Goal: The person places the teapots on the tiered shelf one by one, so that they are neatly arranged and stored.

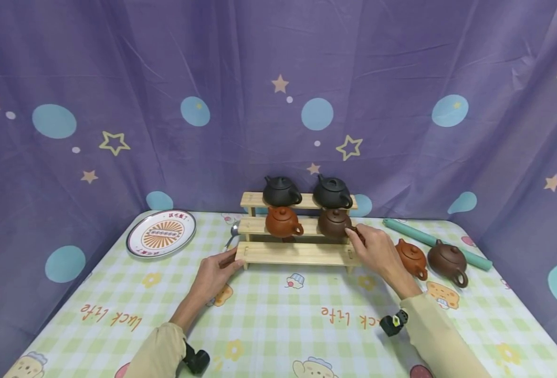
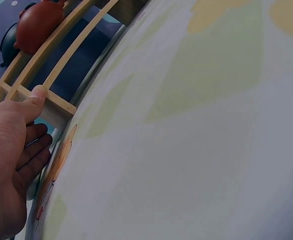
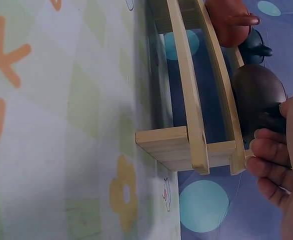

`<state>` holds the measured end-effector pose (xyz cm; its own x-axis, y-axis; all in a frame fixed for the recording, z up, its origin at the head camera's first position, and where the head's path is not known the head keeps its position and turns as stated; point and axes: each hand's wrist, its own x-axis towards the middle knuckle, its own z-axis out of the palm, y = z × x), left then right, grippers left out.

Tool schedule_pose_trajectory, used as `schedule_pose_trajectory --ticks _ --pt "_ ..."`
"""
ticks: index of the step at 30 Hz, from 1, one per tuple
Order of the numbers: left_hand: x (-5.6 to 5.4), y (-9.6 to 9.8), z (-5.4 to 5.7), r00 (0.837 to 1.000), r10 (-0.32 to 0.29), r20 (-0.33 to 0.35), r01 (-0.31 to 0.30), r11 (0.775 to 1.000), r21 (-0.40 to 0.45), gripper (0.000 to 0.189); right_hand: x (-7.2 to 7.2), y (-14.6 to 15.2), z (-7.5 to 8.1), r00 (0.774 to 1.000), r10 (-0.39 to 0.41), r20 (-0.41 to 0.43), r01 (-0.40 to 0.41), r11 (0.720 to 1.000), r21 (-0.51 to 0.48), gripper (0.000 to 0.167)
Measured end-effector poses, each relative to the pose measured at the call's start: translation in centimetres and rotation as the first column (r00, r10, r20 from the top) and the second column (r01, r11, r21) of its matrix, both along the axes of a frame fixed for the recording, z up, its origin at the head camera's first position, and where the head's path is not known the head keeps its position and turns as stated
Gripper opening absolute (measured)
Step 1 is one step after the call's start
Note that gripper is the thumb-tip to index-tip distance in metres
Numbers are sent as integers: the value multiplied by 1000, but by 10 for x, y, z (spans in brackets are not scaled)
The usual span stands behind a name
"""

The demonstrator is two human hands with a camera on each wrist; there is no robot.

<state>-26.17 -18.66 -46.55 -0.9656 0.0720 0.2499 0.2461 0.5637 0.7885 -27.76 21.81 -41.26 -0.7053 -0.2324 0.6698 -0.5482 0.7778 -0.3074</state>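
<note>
A three-tier wooden display stand (image 1: 297, 253) holds several small teapots. My right hand (image 1: 377, 249) pinches the handle of a dark brown teapot (image 1: 334, 223) at the right end of the middle tier; the right wrist view shows thumb and fingers at that handle (image 3: 272, 120). Beside it on the same tier sits a reddish-brown teapot (image 1: 282, 222). Two black teapots, one left (image 1: 281, 191) and one right (image 1: 331, 192), occupy the top tier. My left hand (image 1: 217, 270) grips the left end of the bottom tier, its thumb on the wood in the left wrist view.
Right of the stand, another reddish-brown teapot (image 1: 410, 258) and another dark brown teapot (image 1: 447, 260) stand near a green roll (image 1: 415, 233). At the left lie a patterned plate (image 1: 138, 247) and a spoon (image 1: 233, 231). A purple curtain (image 1: 240, 63) hangs behind the checked tablecloth (image 1: 269, 320).
</note>
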Motion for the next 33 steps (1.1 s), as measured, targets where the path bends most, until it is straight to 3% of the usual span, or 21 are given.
schedule_pose_trajectory --ticks 18,33 --pt "1 -2 0 1000 -13 10 13 1000 14 55 5 -1 -7 996 -55 66 56 998 -12 42" --pt "1 -1 0 1000 -8 1 8 1000 2 55 23 15 -16 991 -57 121 62 997 -36 29"
